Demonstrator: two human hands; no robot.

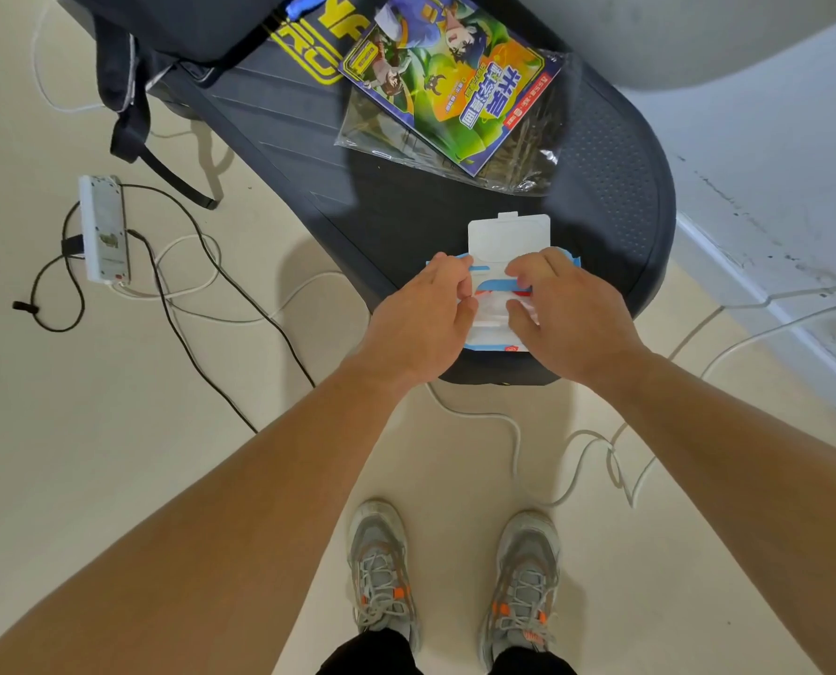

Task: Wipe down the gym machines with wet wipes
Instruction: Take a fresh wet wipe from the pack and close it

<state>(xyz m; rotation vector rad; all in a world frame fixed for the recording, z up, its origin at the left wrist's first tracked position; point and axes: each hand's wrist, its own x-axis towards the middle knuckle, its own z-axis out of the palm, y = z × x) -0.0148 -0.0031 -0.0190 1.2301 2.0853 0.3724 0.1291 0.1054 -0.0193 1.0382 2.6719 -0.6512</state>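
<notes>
While no wiping has begun, the step in hand looks to be drawing the first wipe; the pale floor (114,431) takes up most of the view, and the dark gym machine (615,187) stands on it at upper middle, its far end cut off by the frame and partly covered by a black backpack (172,26) and a comic book (450,75) in a clear sleeve; a power strip (104,231) lies on the floor to the left; the wet wipes pack (491,311) sits on the machine's near end, its white lid (508,236) flipped open; the left hand (420,319) grips the pack's left edge; the right hand (567,309) curls thumb and fingers over the opening; the two hands are close but not touching; next, I judge, one sheet must be pulled free while the pack is held down; whether a wipe is already pinched I cannot tell, since the fingers hide the opening.
</notes>
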